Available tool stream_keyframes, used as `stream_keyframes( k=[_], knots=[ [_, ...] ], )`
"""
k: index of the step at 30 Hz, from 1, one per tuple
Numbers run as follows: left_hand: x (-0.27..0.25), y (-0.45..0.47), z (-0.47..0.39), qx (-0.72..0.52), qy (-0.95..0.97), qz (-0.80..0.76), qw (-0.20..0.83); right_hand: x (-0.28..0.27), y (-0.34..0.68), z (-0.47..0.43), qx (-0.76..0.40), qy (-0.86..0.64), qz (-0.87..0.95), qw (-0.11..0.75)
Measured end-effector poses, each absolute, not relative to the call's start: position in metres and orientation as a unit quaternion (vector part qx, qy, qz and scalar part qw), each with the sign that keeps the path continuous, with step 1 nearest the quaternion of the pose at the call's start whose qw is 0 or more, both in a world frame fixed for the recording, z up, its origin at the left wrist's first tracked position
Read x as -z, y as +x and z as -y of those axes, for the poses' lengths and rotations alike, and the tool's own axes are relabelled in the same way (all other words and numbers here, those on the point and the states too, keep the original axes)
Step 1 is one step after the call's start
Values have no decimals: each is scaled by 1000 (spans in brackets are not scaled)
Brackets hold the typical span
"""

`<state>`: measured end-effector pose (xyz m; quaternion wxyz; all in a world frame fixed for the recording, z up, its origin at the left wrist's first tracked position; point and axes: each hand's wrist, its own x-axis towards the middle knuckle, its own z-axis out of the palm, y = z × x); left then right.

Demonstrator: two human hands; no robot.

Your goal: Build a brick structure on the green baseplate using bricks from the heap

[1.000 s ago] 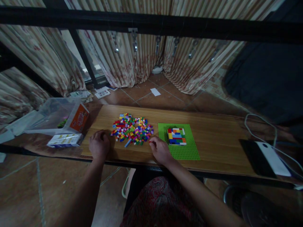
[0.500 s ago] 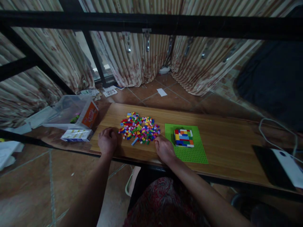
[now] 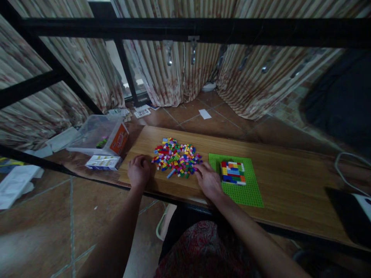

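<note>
A loose heap of small colourful toy bricks (image 3: 176, 158) lies on the wooden table. Beside its left edge, my left hand (image 3: 139, 172) rests on the tabletop with its fingers curled in, and no brick shows in it. At the heap's right edge is my right hand (image 3: 209, 180), thumb and fingers drawn together against the outermost bricks. Whatever its fingertips may hold is hidden. Just right of that hand lies a green baseplate (image 3: 249, 195), bearing a low block of multicoloured bricks built up (image 3: 233, 173) near its middle.
On the left stand a clear plastic bin (image 3: 95, 133) with an orange label and a small white-and-blue box (image 3: 103, 162). A dark flat object (image 3: 344, 212) lies at the table's right end, near a white cable (image 3: 343, 175). Striped curtains (image 3: 188, 77) hang behind.
The view has swung slightly left, so everything sits further right in the picture. My right hand's fingers reach out a little more at the heap's edge. My left hand stays beside the heap.
</note>
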<state>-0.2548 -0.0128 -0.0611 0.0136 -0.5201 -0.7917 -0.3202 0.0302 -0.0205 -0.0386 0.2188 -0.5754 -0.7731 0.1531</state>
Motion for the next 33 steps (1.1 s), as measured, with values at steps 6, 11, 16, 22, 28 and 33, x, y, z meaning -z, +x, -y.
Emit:
stream_keyframes(
  k=[6, 11, 16, 22, 28, 33],
  knots=[
    [61, -254, 13, 319, -519, 793, 7, 41, 29, 14, -143, -563, 791, 194],
    [61, -254, 13, 321, -521, 791, 5, 41, 35, 12, -126, -569, 791, 186],
    [64, -256, 13, 323, -520, 790, 6, 42, 34, 14, -151, -551, 792, 215],
    [65, -256, 13, 326, -522, 788, 11, 39, 33, 23, -248, -550, 741, 294],
    [64, -256, 13, 323, -524, 788, 9, 34, 32, 29, -339, -555, 651, 391],
    [66, -257, 12, 323, -522, 789, 12, 33, 32, 29, -414, -533, 607, 419]
  ],
)
